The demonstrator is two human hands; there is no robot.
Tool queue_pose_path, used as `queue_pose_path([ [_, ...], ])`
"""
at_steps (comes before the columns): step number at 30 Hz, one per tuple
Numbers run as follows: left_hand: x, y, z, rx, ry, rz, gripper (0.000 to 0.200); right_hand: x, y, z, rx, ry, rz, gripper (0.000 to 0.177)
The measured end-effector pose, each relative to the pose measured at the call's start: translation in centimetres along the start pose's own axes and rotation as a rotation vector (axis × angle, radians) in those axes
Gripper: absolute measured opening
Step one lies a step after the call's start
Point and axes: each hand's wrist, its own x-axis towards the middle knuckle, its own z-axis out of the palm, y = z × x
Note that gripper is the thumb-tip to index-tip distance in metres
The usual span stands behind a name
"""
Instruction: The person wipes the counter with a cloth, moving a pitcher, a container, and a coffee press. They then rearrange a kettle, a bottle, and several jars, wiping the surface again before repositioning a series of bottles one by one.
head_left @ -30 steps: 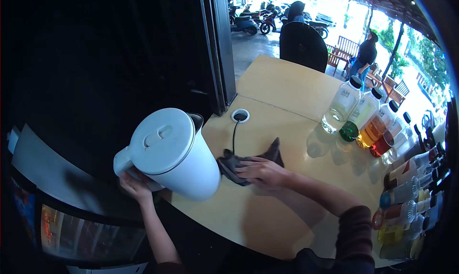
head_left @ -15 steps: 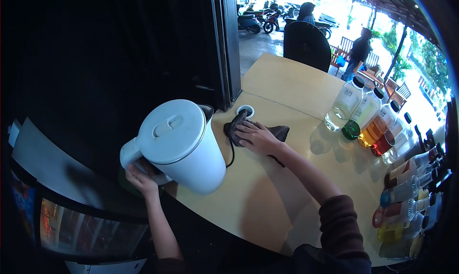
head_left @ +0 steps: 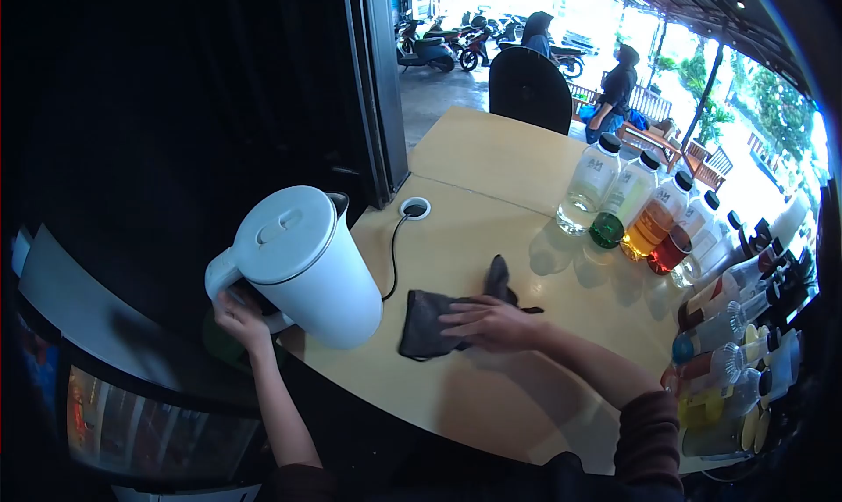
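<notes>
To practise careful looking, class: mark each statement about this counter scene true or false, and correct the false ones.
1. The left hand grips the handle of the white kettle. True.
2. The kettle's lid stands open. False: it is shut.
3. The right hand lies flat on a dark cloth on the table. True.
4. The bottles stand on the left, beside the kettle. False: they line the table's right edge.
5. A black cable leads out of a round hole in the table. True.
</notes>
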Motion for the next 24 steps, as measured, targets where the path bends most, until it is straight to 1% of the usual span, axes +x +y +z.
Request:
queue_pose_path([
  [1, 0.0, 0.2, 0.1, -0.005, 0.004, 0.010, 0.052, -1.4, 1.3, -0.9, -0.087, 0.079, 0.022, 0.045],
  [2, 0.0, 0.2, 0.1, -0.011, 0.004, 0.013, 0.052, -2.6, 3.9, -1.5, -0.068, 0.178, 0.047, 0.046],
  [3, 0.0, 0.1, 0.0, 0.004, -0.006, 0.020, 0.052, -3.9, 5.5, -2.6, -0.158, 0.236, 0.196, 0.042],
  [4, 0.0, 0.0, -0.1, 0.021, -0.016, 0.027, 0.051, -5.3, 7.6, -2.7, -0.349, 0.308, 0.370, 0.040],
  [5, 0.0, -0.1, -0.1, 0.020, -0.011, 0.032, 0.051, -5.5, 8.0, -3.7, -0.409, 0.323, 0.525, 0.043],
  [7, 0.0, 0.1, 0.0, 0.037, 0.004, 0.030, 0.050, -3.7, 7.1, -4.7, -0.591, 0.142, 0.554, 0.045],
  [9, -0.1, 0.5, 0.1, 0.030, 0.014, 0.034, 0.049, -1.9, 6.4, -2.9, -0.558, 0.093, 0.142, 0.047],
  [10, -0.2, 0.5, 0.3, 0.005, 0.024, 0.015, 0.049, -0.5, 5.3, -1.8, -0.337, 0.085, 0.004, 0.049],
  [11, -0.1, 0.3, 0.3, -0.019, 0.034, -0.006, 0.049, 0.4, 3.3, -1.6, -0.340, 0.077, -0.119, 0.053],
  [13, -0.1, -0.1, 0.0, 0.000, 0.013, -0.016, 0.049, 2.3, 4.0, -1.9, -0.254, 0.061, -0.069, 0.051],
  [15, -0.3, -0.3, 0.0, -0.063, 0.041, -0.066, 0.049, 4.6, 8.0, -3.2, -0.234, 0.132, 0.379, 0.054],
  [17, -0.3, 0.0, 0.2, -0.073, 0.040, -0.053, 0.049, 7.2, 12.7, -2.5, -0.330, 0.324, 0.735, 0.058],
  [18, -0.3, 0.1, 0.2, -0.085, 0.043, -0.038, 0.048, 8.2, 13.1, -2.4, -0.326, 0.322, 0.735, 0.058],
  [20, -0.2, -0.6, 0.0, -0.080, 0.051, -0.040, 0.048, 10.7, 12.7, -1.4, -0.492, 0.221, 0.730, 0.059],
  [21, -0.3, -0.8, 0.1, -0.085, 0.067, -0.040, 0.047, 11.1, 11.2, -0.9, -0.451, 0.174, 0.625, 0.057],
  [22, -0.4, -0.5, 0.2, -0.090, 0.067, -0.047, 0.047, 11.2, 9.7, 0.2, -0.478, 0.148, 0.541, 0.056],
  [24, -0.4, 0.4, 0.4, -0.090, 0.068, -0.076, 0.047, 9.8, 5.9, 2.3, -0.482, 0.141, 0.296, 0.054],
])
